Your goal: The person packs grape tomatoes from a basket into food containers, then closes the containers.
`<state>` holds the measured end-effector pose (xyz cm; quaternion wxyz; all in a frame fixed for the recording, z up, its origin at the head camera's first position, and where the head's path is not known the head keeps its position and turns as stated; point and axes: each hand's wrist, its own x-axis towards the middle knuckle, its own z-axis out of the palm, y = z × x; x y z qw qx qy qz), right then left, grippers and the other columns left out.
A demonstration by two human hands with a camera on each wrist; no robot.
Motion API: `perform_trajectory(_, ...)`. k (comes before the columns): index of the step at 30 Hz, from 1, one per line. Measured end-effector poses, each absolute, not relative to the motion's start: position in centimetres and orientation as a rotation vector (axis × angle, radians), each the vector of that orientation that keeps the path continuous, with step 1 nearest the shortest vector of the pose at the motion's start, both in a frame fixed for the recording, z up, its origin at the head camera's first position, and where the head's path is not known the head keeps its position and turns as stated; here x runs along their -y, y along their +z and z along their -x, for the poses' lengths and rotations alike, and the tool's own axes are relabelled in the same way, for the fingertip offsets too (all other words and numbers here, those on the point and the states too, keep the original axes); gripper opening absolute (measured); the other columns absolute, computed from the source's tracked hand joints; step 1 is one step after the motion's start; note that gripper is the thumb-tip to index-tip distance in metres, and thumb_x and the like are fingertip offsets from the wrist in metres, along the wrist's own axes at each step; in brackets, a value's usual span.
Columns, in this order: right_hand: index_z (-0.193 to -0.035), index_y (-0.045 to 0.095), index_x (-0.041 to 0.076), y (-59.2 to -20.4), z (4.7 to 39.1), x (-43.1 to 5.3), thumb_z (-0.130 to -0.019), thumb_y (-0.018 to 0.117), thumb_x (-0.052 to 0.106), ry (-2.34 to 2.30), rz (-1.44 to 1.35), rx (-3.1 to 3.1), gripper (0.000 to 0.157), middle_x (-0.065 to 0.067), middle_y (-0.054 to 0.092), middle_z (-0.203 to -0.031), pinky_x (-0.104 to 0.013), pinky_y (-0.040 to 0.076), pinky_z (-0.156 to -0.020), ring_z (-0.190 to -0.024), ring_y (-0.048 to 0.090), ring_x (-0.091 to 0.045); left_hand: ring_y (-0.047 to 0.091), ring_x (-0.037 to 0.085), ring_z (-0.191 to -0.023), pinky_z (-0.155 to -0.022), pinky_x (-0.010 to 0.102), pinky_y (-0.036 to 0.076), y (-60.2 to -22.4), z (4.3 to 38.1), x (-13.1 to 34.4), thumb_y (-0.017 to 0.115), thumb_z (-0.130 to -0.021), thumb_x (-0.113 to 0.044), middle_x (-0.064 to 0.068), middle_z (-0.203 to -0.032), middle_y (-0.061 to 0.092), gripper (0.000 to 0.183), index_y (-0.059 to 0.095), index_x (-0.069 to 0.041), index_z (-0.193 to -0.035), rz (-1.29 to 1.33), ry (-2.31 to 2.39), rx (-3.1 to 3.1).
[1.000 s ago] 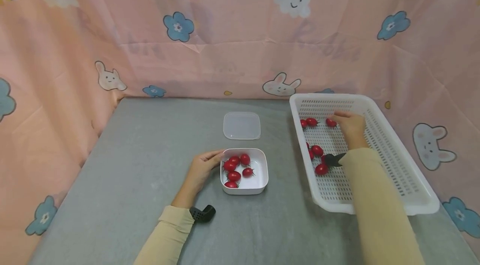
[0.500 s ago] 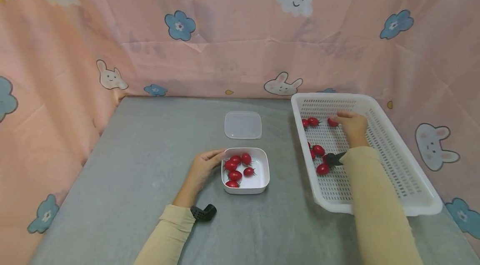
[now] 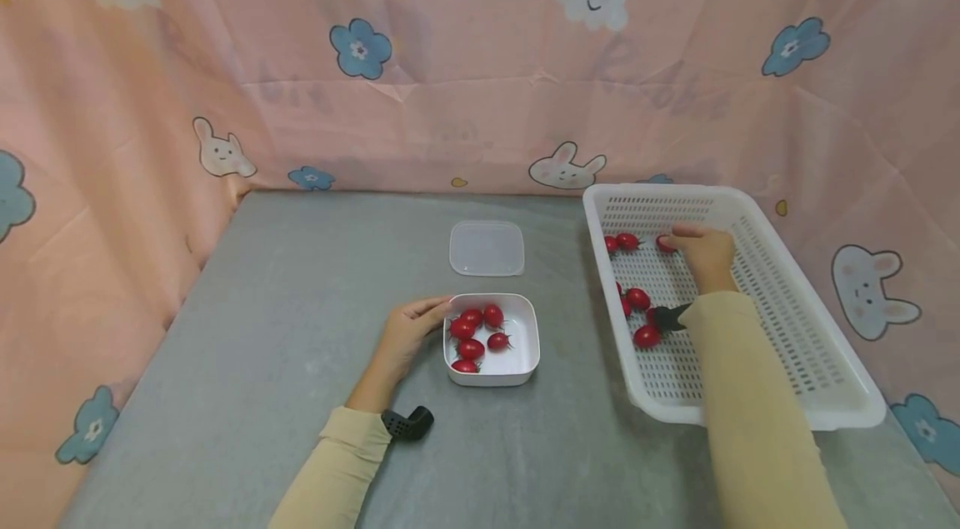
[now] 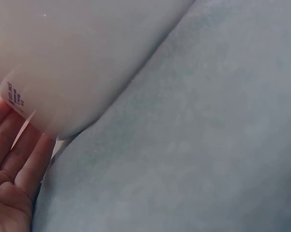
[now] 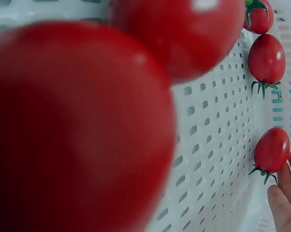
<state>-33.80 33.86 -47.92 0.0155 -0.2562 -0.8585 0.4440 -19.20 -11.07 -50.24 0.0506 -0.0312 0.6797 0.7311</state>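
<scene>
In the head view my left hand rests against the upper left corner of a small white box with several red cherry tomatoes inside. Its fingers lie fairly straight along the box's smooth wall in the left wrist view. Over at the far part of a white slotted basket, my right hand pinches a cherry tomato near its stem end. The hand's fingertips are at the tomato's side, and in the head view they hide part of it.
Several more tomatoes lie along the basket's left side, two of them large and close in the right wrist view. A translucent lid lies behind the box on the grey tabletop. A patterned pink cloth hangs behind.
My right fingers have closed further over the tomato at the basket's far part, covering more of it. The left hand and the box stay in place.
</scene>
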Motion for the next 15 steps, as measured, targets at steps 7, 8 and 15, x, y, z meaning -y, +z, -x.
perform_trajectory(7,-0.141,0.054,0.005,-43.9,30.8,-31.2,-0.096,0.066,0.019,1.37,0.751,2.77,0.048,-0.019,0.051,-0.147,-0.05,0.028,-0.12,-0.143,0.041,-0.036,0.068,0.002,-0.094,-0.088,0.024,0.055,-50.2,19.2,11.1,0.067,-0.094,-0.011,0.015,-0.116,0.073,0.031,0.068,0.008,-0.118,0.075,2.227,-2.053)
perform_trajectory(8,-0.14,0.054,0.005,-43.9,30.7,-31.2,-0.096,0.065,0.017,1.37,0.75,2.778,0.048,-0.019,0.051,-0.147,-0.051,0.028,-0.121,-0.143,0.04,-0.036,0.068,0.002,-0.094,-0.088,0.025,0.055,-50.2,19.2,11.2,0.067,-0.094,-0.011,0.014,-0.116,0.073,0.031,0.068,0.008,-0.118,0.072,2.226,-2.053)
perform_trajectory(15,-0.14,0.055,0.005,-44.1,30.9,-30.9,-0.093,0.067,0.012,1.295,0.732,2.832,0.048,-0.02,0.05,-0.147,-0.052,0.029,-0.12,-0.141,0.041,-0.038,0.067,0.002,-0.096,-0.089,0.025,0.055,-50.3,19.3,11.2,0.068,-0.093,-0.011,0.012,-0.115,0.074,0.03,0.069,0.007,-0.117,0.081,2.223,-2.063)
